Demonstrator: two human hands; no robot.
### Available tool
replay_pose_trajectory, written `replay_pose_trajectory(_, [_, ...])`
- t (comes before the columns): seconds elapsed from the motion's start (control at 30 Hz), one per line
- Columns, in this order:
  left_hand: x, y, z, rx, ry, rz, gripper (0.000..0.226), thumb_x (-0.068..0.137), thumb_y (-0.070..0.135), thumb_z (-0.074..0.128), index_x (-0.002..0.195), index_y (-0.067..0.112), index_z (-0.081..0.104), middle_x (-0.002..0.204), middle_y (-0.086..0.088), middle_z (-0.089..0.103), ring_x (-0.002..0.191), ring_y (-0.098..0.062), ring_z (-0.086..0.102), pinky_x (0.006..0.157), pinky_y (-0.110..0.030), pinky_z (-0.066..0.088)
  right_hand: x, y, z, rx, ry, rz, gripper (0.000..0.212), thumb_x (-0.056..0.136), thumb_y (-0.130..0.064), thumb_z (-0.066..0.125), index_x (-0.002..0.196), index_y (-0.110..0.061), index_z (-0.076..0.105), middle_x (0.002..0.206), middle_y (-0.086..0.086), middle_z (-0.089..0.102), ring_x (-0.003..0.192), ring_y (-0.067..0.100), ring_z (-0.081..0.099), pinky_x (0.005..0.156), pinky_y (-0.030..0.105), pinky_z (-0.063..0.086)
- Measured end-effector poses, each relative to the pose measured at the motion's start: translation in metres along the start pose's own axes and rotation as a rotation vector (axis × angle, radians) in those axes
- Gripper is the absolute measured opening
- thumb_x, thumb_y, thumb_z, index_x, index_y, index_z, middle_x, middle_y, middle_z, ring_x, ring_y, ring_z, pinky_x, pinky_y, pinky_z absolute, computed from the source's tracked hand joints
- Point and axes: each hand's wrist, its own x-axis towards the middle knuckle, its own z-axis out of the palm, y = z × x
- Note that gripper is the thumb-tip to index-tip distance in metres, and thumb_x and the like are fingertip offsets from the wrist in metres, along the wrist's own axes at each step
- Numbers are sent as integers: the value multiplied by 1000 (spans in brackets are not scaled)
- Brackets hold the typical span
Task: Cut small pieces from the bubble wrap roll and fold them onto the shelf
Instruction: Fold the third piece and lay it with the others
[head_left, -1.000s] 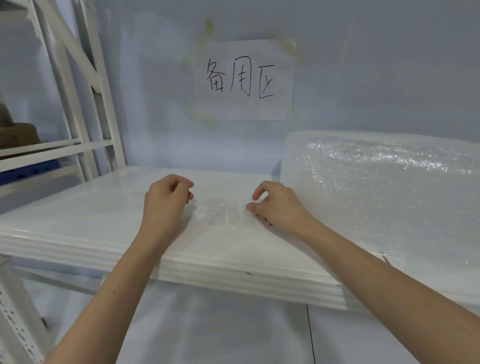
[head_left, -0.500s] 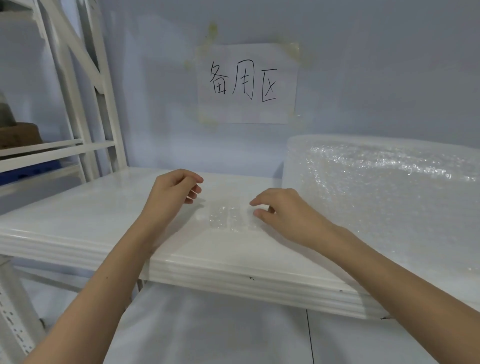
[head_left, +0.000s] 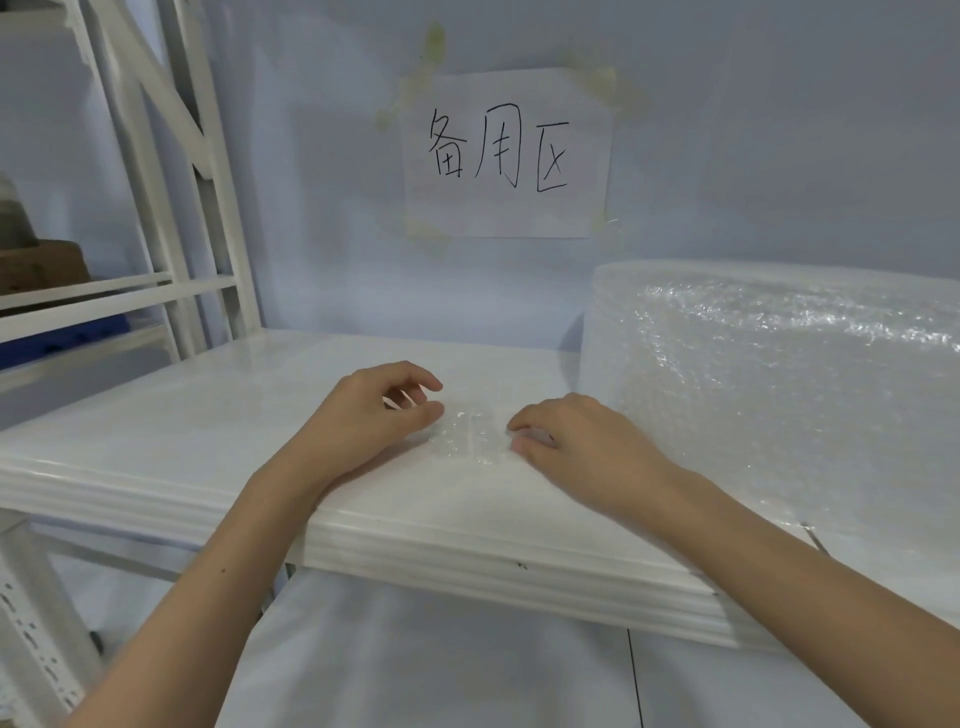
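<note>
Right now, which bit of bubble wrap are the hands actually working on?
The small flat piece between the left hand and right hand, not the big roll standing at the right.
</note>
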Motion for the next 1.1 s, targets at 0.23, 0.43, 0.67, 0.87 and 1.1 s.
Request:
replay_pose_trajectory(0.23, [1,-4,2,96,-140,10,18,81,37,75,99,38,73,107,20,65,96,6,57,86,-18,45,1,5,2,99,4,-8,26,90,-30,46,83,-17,67,77,-6,63,80,15,58,74,39,51])
replay_pose_trajectory(0.43, [4,-5,2,173,-196,29,22,85,38,71,107,37,73,113,23,66,101,4,58,86,-18,45,-1,7,3,113,-9,-9,29,88,-25,46,98,-19,72,99,-3,71,98,16,62,85,38,52])
replay_pose_trajectory(0.67, [3,-8,5,143,-165,29,19,88,37,68,106,38,74,110,20,67,100,2,59,87,-20,45,-2,2,1,176,-20,23,30,88,-30,49,109,-26,70,114,-10,69,109,10,59,93,35,48])
replay_pose_trajectory(0.87, [2,-2,3,111,-30,55,17,94,27,61,104,32,74,106,21,66,90,4,60,75,-9,42,-3,-2,-1,219,39,48,25,89,-28,48,90,-22,73,100,-12,69,96,5,59,85,29,49])
replay_pose_trajectory(1.1, [1,-1,2,127,-40,52,15,91,18,63,91,25,77,93,14,73,77,5,57,64,-4,39,-3,2,-2,192,52,69,24,87,-21,49,92,-23,73,99,-8,65,92,7,60,83,26,49])
